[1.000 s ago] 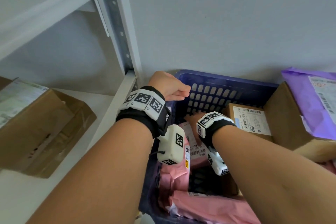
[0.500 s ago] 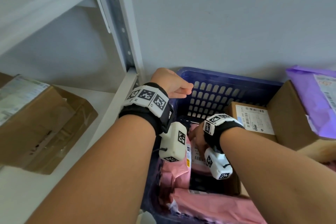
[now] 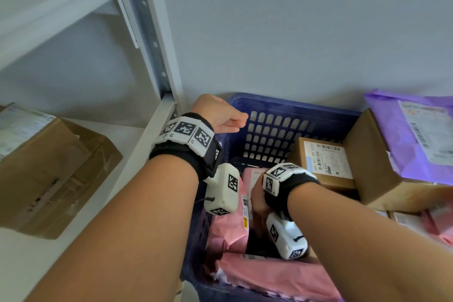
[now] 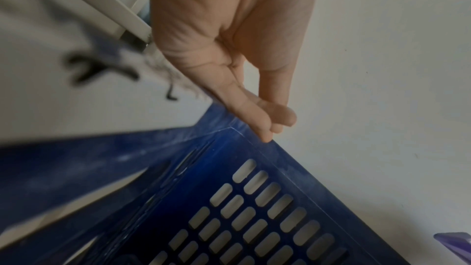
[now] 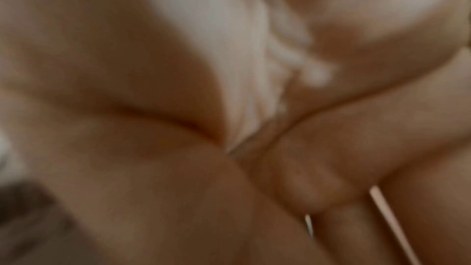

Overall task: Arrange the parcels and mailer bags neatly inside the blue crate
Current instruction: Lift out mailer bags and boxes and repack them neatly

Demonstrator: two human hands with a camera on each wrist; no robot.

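The blue crate [image 3: 294,103] stands against the wall. My left hand [image 3: 220,116] is over its far-left corner, and in the left wrist view its bunched fingertips [image 4: 265,128] touch the crate rim [image 4: 293,160] and hold nothing. My right hand [image 3: 257,201] reaches down inside the crate, mostly hidden behind its wristband. The blurred right wrist view shows its fingers curled round pale pink material [image 5: 229,47], apparently the upright pink mailer bag [image 3: 228,225]. Another pink mailer [image 3: 269,274] lies at the crate's near side. A small labelled cardboard box [image 3: 321,162] sits at the far right inside.
A larger cardboard box [image 3: 375,162] with a purple mailer [image 3: 411,135] on top sits at the crate's right edge. A white shelf upright [image 3: 147,27] stands just left of the crate. A taped cardboard box [image 3: 49,167] sits on the shelf at left.
My right hand has drawn back toward me and lower in the crate, along the pink mailer. My left hand has stayed at the crate's far-left corner.
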